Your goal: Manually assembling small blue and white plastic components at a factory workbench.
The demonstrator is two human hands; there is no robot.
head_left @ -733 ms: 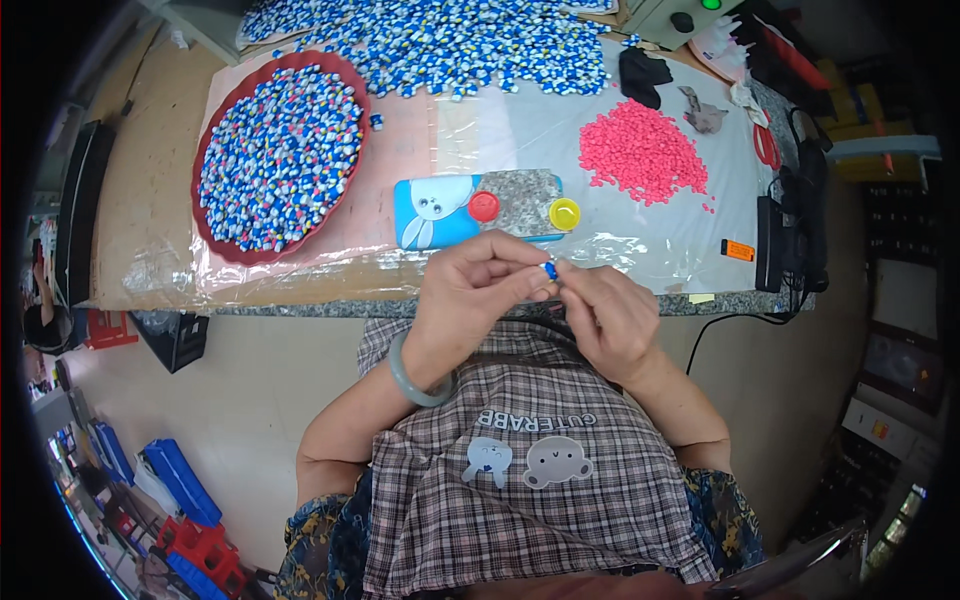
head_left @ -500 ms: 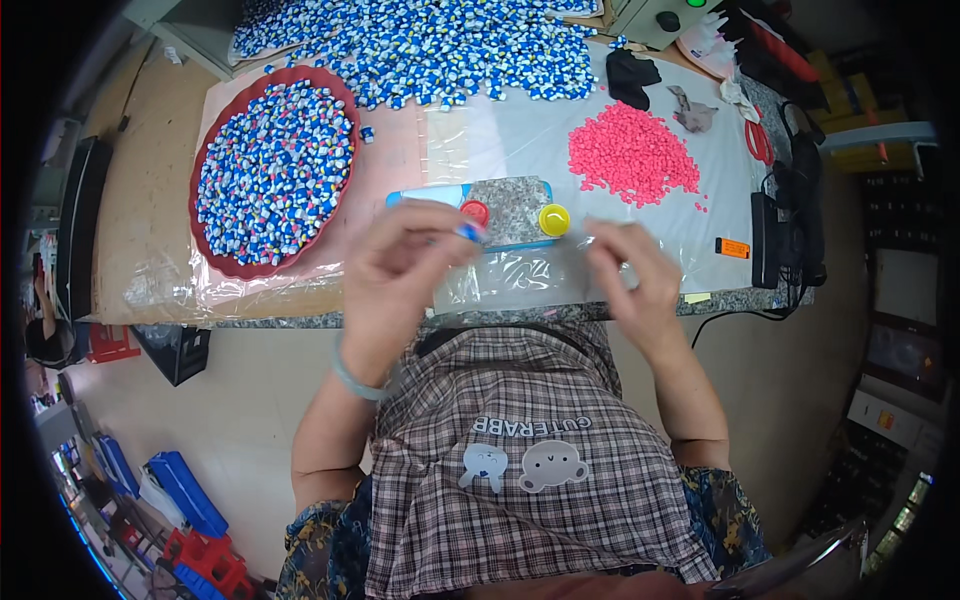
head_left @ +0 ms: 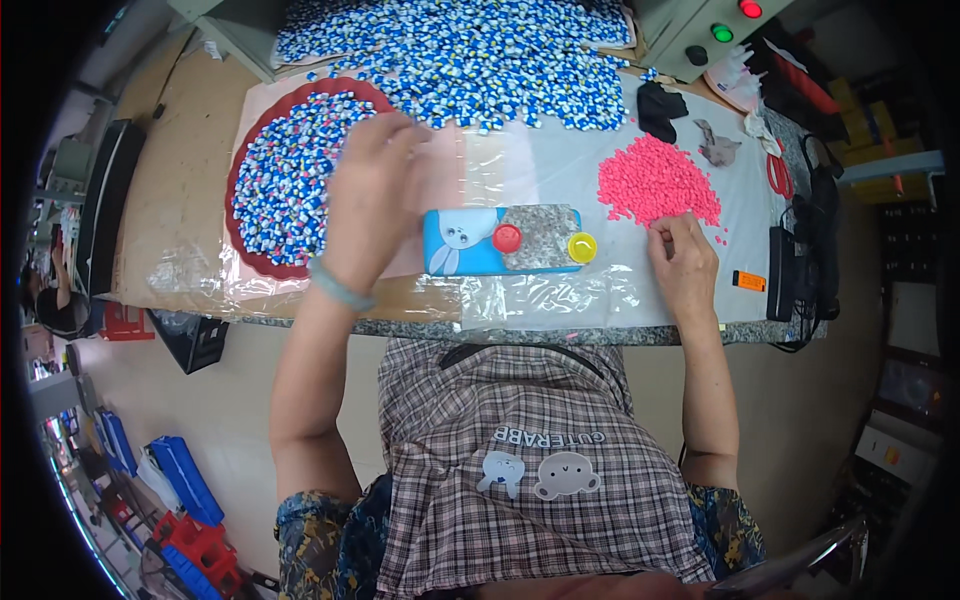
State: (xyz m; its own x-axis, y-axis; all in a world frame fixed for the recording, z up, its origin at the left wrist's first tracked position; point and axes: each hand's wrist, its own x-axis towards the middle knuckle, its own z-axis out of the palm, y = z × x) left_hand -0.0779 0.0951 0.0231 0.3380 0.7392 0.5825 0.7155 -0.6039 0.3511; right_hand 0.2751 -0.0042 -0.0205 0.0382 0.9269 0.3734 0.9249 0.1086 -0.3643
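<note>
My left hand (head_left: pixel 375 195), blurred by motion, is over the right side of a red scalloped tray (head_left: pixel 243 235). In the tray lie many small blue-and-white pieces (head_left: pixel 285 185), some showing pink. Whether its fingers hold anything cannot be made out. At the near edge of a heap of small pink pieces (head_left: pixel 655 180), my right hand (head_left: pixel 687 265) has its fingertips pinched together; what is between them is hidden. Between my hands lies a flat blue board (head_left: pixel 435 258) with a rabbit picture and a grey speckled area, carrying a red round cap (head_left: pixel 507 238) and a yellow round cap (head_left: pixel 582 247).
A large spread of blue-and-white pieces (head_left: pixel 480 70) covers the back of the table. Right of it are a black cloth (head_left: pixel 658 110), a grey crumpled scrap (head_left: pixel 716 148), red-handled scissors (head_left: pixel 778 175) and a black box (head_left: pixel 780 270). Clear plastic sheeting (head_left: pixel 545 300) lines the front.
My left hand has gone from above the board, where it held a blue-and-white piece, left and away to the tray. My right hand has moved right to the pink heap.
</note>
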